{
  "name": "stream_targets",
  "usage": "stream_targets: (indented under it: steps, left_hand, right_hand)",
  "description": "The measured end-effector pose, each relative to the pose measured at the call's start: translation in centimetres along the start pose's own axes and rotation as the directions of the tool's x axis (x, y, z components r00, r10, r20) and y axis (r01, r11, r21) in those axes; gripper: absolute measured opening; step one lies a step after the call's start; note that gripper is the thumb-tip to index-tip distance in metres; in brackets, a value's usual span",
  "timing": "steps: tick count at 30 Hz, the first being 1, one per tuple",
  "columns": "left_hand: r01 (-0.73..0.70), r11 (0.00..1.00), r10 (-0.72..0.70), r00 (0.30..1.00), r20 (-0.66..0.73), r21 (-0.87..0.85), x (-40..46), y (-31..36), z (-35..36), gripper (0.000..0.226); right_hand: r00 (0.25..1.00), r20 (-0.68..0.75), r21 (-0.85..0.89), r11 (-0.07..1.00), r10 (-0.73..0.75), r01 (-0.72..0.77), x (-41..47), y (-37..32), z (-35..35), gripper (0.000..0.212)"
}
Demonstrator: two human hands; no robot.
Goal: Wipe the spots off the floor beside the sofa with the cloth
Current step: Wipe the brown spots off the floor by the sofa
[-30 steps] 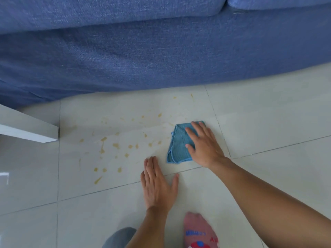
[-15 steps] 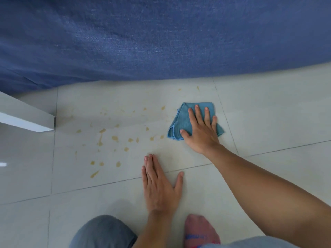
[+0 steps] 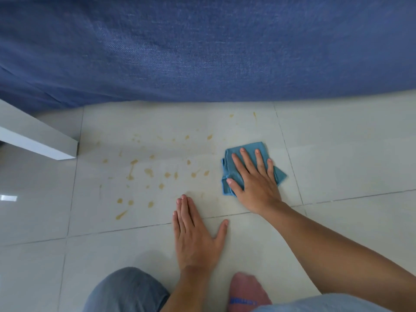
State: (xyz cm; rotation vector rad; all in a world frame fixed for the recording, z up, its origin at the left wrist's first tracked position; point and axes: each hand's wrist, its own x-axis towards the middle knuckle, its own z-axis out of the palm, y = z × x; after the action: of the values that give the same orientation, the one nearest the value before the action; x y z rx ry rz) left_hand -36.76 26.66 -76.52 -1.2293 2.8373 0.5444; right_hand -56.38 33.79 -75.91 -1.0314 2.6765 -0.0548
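Right hand, flat on the cloth, has slid it toward the sofa; spots left of it untouched, left hand splayed, bracing

My right hand lies flat, palm down, fingers spread and thumb out to the left, the bare forearm reaching in from the lower right. My left hand is planted flat too, fingers together, thumb splayed right, wrist straight below it.
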Motion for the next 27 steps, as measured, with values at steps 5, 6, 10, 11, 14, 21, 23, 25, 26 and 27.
stream_targets:
  steps: [5, 6, 10, 11, 14, 21, 23, 25, 26, 27]
  left_hand:
    - [0.002, 1.0, -0.002, 1.0, -0.006, 0.006, 0.1, 0.1, 0.1, 0.11]
    - [0.005, 1.0, -0.005, 1.0, -0.001, 0.005, 0.2, 0.2, 0.1, 0.11]
    - [-0.003, 1.0, 0.003, 1.0, 0.007, -0.005, 0.0, 0.0, 0.0, 0.109]
    - [-0.002, 1.0, 0.002, 1.0, 0.001, -0.008, 0.1, 0.0, -0.1, 0.109]
    - [-0.003, 1.0, 0.003, 1.0, 0.001, -0.01, 0.2, 0.1, -0.1, 0.108]
    - [-0.005, 1.0, 0.005, 1.0, 0.003, -0.017, 0.1, 0.0, 0.0, 0.109]
    - [-0.006, 1.0, 0.006, 1.0, 0.003, -0.017, 0.2, 0.0, 0.1, 0.11]
    - [-0.007, 1.0, 0.007, 1.0, 0.001, -0.021, 0.2, -0.1, 0.2, 0.11]
    - [-0.008, 1.0, 0.008, 1.0, -0.004, -0.03, 0.1, -0.2, 0.3, 0.11]
    - [-0.012, 0.999, 0.011, 1.0, -0.015, -0.04, 0.1, -0.2, 0.4, 0.11]
  right_hand:
    - [0.968, -0.022, 0.089, 0.965, 0.248, -0.245, 4.7, 0.6, -0.8, 0.059]
    - [0.972, -0.024, 0.115, 0.966, 0.235, -0.231, 5.1, -0.1, -0.8, 0.059]
    - [0.995, -0.042, 0.098, 0.991, -0.085, 0.089, 1.3, -0.1, 0.0, 0.062]
    - [0.994, -0.046, 0.107, 0.989, -0.102, 0.106, 1.0, 0.8, 0.0, 0.063]
    - [0.995, -0.091, 0.129, 0.991, 0.039, -0.027, 3.1, 2.9, -0.4, 0.063]
    - [0.95, -0.12, 0.169, 0.949, 0.288, -0.266, 9.7, 2.7, -1.6, 0.059]
    - [0.946, -0.13, 0.163, 0.948, 0.297, -0.275, 11.2, 2.5, -1.9, 0.059]
    - [0.951, -0.123, 0.165, 0.951, 0.284, -0.263, 12.7, 2.3, -2.1, 0.059]
    - [0.955, -0.123, 0.172, 0.953, 0.27, -0.248, 13.1, 2.1, -2.2, 0.059]
    - [0.96, -0.135, 0.173, 0.96, 0.244, -0.219, 13.2, 2.0, -2.2, 0.058]
